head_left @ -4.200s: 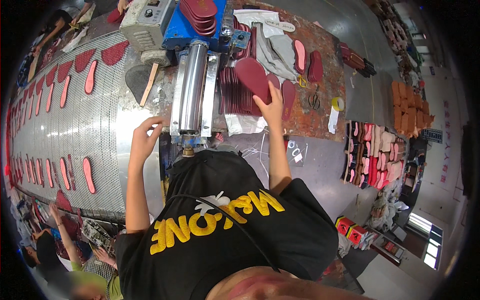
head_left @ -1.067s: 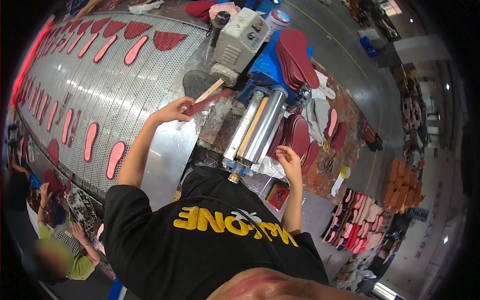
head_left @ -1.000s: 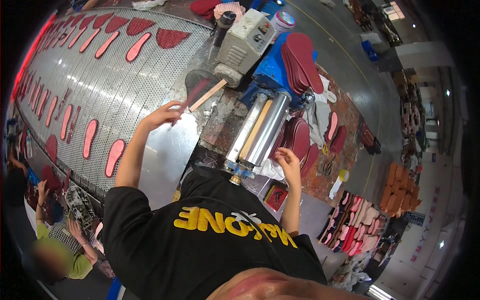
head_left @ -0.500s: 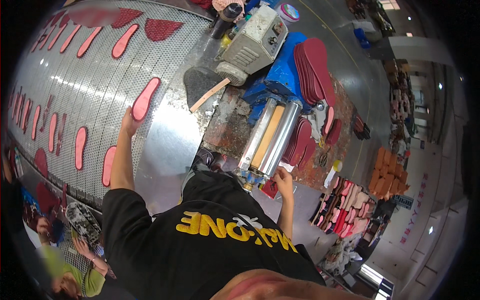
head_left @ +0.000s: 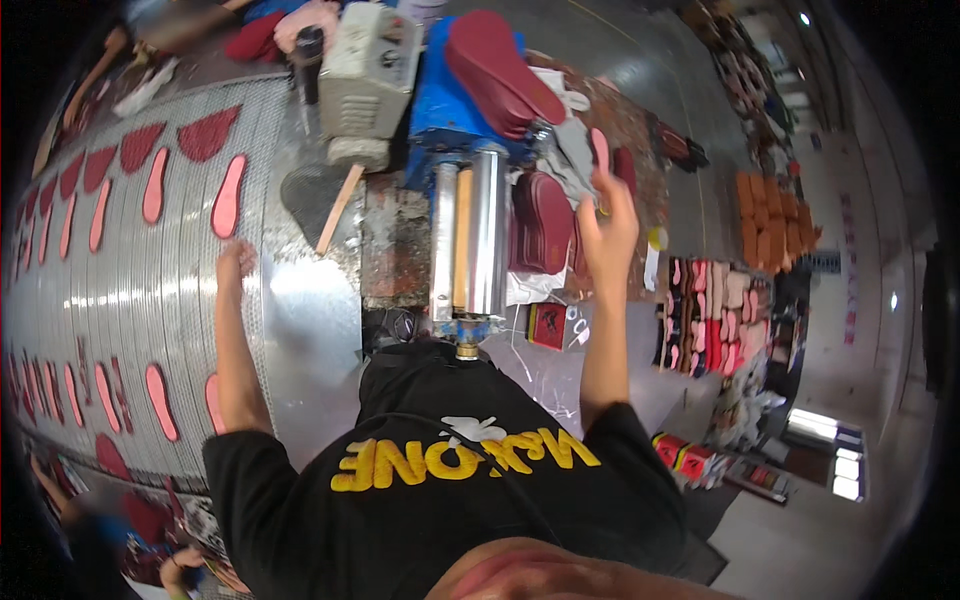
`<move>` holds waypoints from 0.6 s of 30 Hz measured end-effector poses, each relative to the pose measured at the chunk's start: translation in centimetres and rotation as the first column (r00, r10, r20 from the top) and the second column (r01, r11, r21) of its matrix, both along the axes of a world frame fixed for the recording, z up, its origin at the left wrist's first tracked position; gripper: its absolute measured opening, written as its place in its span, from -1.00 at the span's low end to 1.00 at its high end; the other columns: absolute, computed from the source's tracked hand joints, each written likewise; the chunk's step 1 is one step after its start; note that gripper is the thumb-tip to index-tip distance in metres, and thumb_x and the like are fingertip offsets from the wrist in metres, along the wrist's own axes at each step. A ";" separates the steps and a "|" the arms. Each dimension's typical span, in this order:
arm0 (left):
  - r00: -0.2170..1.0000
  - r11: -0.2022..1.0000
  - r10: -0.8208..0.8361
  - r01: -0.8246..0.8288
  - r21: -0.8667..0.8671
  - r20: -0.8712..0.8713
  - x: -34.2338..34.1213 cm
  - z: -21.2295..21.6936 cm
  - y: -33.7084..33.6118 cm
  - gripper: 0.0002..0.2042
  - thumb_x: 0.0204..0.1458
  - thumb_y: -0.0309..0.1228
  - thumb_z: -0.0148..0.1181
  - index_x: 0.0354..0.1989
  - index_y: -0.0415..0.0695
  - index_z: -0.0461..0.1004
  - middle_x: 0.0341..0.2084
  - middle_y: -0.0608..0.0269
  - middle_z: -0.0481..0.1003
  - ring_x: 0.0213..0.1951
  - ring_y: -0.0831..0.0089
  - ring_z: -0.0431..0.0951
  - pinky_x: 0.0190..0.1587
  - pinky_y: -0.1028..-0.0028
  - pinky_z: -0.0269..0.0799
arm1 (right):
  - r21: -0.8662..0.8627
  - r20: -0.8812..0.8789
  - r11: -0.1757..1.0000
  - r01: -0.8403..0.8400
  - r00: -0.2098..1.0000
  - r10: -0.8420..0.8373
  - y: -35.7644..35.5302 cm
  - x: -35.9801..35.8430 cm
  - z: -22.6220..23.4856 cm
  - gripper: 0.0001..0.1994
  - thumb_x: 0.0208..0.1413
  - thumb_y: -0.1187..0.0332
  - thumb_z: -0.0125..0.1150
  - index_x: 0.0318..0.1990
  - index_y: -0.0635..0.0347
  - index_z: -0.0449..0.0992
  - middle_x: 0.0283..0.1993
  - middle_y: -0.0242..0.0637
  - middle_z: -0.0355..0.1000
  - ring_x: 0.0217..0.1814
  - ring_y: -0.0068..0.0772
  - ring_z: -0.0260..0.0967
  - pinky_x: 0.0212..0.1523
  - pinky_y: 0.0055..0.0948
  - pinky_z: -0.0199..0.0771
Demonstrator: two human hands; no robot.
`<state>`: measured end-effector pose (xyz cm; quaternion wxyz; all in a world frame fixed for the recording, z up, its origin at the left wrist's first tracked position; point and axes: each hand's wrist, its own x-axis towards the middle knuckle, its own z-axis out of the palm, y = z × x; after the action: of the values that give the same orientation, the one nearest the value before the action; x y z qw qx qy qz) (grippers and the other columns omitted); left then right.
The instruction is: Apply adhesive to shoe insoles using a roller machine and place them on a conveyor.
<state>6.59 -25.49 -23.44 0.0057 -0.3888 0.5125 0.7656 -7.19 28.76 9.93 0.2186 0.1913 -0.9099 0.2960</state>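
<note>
My left hand (head_left: 236, 260) is over the metal mesh belt (head_left: 140, 290), fingers loosely curled and holding nothing. Just beyond its fingertips a pink insole (head_left: 229, 198) lies flat on the mesh. My right hand (head_left: 612, 225) reaches over the worktable on the right, thumb and fingers apart. Its fingertips are at the near end of another pink insole (head_left: 600, 150); whether they touch it I cannot tell. Between my arms stands a roller machine (head_left: 488, 235) with shiny rollers and a tan strip. Beside it are stacks of maroon soles (head_left: 540, 225).
More pink insoles (head_left: 160, 402) and maroon half-round pieces (head_left: 208, 133) lie in rows on the mesh. A grey motor box (head_left: 370, 75) stands behind the rollers. Maroon soles (head_left: 495, 65) rest on the blue housing (head_left: 430, 115). A rack of insoles (head_left: 712, 310) is farther right.
My left hand has let go of the pink insole, which now lies on the mesh. My right hand has moved from beside the rollers, away from me, to the other pink insole. The view has turned.
</note>
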 end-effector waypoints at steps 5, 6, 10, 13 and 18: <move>0.956 0.957 -0.283 0.286 -0.043 0.071 4.8 2.3 14.2 -0.67 0.00 -0.24 -0.05 -0.11 -0.13 0.41 -0.33 0.27 0.49 -0.38 0.46 0.48 -0.34 0.50 0.37 | 0.223 -0.201 0.973 0.050 0.980 -0.004 -6.4 -10.2 2.9 -0.44 -0.10 0.10 0.28 -0.02 0.38 0.39 -0.03 0.10 0.39 0.04 -0.03 0.36 0.04 -0.21 0.33; 0.939 0.944 -0.328 0.330 -0.006 0.100 5.3 2.8 16.5 -0.68 0.04 -0.24 -0.05 -0.10 -0.13 0.41 -0.33 0.26 0.50 -0.39 0.46 0.49 -0.35 0.51 0.37 | 0.206 -0.219 0.978 0.039 0.976 0.008 -6.7 -11.5 3.1 -0.44 -0.10 0.10 0.28 -0.02 0.38 0.39 -0.03 0.10 0.39 0.04 -0.03 0.36 0.04 -0.21 0.33; 0.875 0.874 -0.483 0.484 -0.035 0.031 7.1 5.0 22.8 -0.80 0.10 -0.35 -0.01 -0.15 -0.09 0.43 -0.37 0.34 0.50 -0.37 0.56 0.48 -0.38 0.61 0.33 | 0.339 0.342 0.939 -0.058 0.937 -0.066 -6.6 -14.5 2.7 -0.44 -0.22 0.05 0.35 -0.18 0.39 0.45 -0.18 0.09 0.46 -0.13 0.00 0.44 -0.10 -0.16 0.41; 0.849 0.845 -0.524 0.529 -0.085 0.073 7.1 6.5 24.6 -0.81 0.11 -0.34 0.02 -0.14 -0.10 0.42 -0.32 0.35 0.51 -0.32 0.56 0.48 -0.29 0.55 0.35 | -0.068 -0.002 0.980 -0.190 0.982 0.190 -4.4 -15.3 2.3 -0.51 -0.19 0.16 0.38 -0.16 0.35 0.45 -0.25 -0.06 0.49 -0.26 -0.17 0.48 -0.29 -0.30 0.48; 0.898 0.872 -0.432 0.440 -0.215 0.087 6.4 9.1 25.0 -0.80 0.08 -0.39 0.05 -0.14 -0.13 0.43 -0.36 0.33 0.52 -0.35 0.56 0.48 -0.32 0.55 0.33 | -0.900 0.093 0.427 -0.091 0.915 0.392 4.1 -12.7 -0.6 -0.77 0.09 0.37 0.16 -0.11 0.23 0.45 -0.30 -0.38 0.43 -0.32 -0.65 0.36 -0.52 -0.65 0.35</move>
<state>13.01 -0.51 -14.37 0.1423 -0.2751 0.6716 0.6731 -19.90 32.83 9.35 0.1048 0.1353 -0.6087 0.7747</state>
